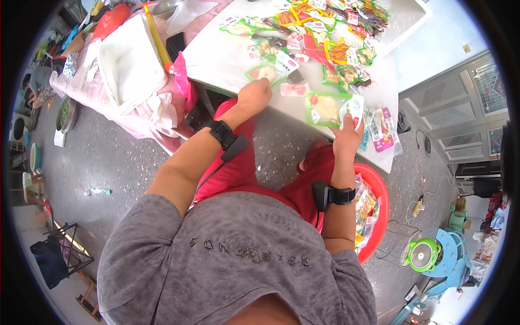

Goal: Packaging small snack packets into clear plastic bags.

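My right hand (347,136) grips the lower right corner of a green-edged clear food packet (325,107) with pale contents, over the front edge of the white table (219,53). To its left, my left hand (255,95) has its fingertips on another green-edged packet (266,71), slightly blurred. Beyond both hands lies a loose heap of small sealed food packets (317,28) in green, yellow and red. A small pink-and-white packet (294,89) lies between the hands. Purple-and-white packets (382,130) rest at the table's right corner.
A red plastic tub (384,219) holding packets stands on the floor beside my right arm. At the left, a pink-covered table (126,109) bears a white foam box (130,61) and a black phone (175,44). A white tray (410,24) stands behind the heap. Another person (40,83) is far left.
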`<move>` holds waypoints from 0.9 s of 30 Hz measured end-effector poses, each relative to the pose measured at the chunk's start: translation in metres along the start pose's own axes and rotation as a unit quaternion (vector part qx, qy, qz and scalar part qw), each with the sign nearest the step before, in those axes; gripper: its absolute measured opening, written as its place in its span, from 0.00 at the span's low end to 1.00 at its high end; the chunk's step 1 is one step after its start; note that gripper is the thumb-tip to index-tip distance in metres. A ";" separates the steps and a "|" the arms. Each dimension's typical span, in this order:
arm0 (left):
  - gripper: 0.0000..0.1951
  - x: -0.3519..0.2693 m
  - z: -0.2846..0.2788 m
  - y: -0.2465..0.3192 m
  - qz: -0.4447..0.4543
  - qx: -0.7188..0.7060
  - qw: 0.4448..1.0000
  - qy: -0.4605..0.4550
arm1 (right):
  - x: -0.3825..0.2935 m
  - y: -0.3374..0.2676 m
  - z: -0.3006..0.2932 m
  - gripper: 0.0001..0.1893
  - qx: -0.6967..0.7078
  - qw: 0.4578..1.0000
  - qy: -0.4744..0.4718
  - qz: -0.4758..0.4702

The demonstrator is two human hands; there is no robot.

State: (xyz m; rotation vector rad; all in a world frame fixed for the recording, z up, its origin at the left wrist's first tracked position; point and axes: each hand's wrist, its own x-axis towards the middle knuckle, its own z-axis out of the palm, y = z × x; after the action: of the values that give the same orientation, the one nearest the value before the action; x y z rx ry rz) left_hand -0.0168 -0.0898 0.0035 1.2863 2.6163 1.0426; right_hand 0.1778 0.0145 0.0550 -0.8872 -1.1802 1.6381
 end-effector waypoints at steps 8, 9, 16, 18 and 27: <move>0.08 -0.002 0.006 0.009 0.005 -0.055 0.998 -0.008 | 0.003 0.027 0.036 0.15 0.132 0.985 -0.075 0.087; 0.08 -0.003 0.004 0.011 -0.013 -0.067 0.997 -0.035 | 0.003 0.030 0.039 0.15 0.133 0.984 -0.076 0.088; 0.10 -0.005 0.004 0.015 -0.021 -0.029 0.998 -0.053 | 0.003 0.053 0.063 0.14 0.094 0.992 -0.040 0.072; 0.10 -0.007 0.010 0.014 0.004 -0.023 0.999 -0.027 | 0.000 0.064 0.069 0.14 0.130 0.986 -0.059 0.089; 0.10 -0.013 0.000 0.015 0.018 0.023 0.998 -0.046 | 0.014 0.041 0.032 0.11 -0.037 0.928 -0.253 0.270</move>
State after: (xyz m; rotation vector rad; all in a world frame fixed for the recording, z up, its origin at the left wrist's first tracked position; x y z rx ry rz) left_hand 0.0017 -0.0930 0.0092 1.3607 2.5731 0.9083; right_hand 0.1339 0.0123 0.0238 -0.9170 -1.4275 2.3878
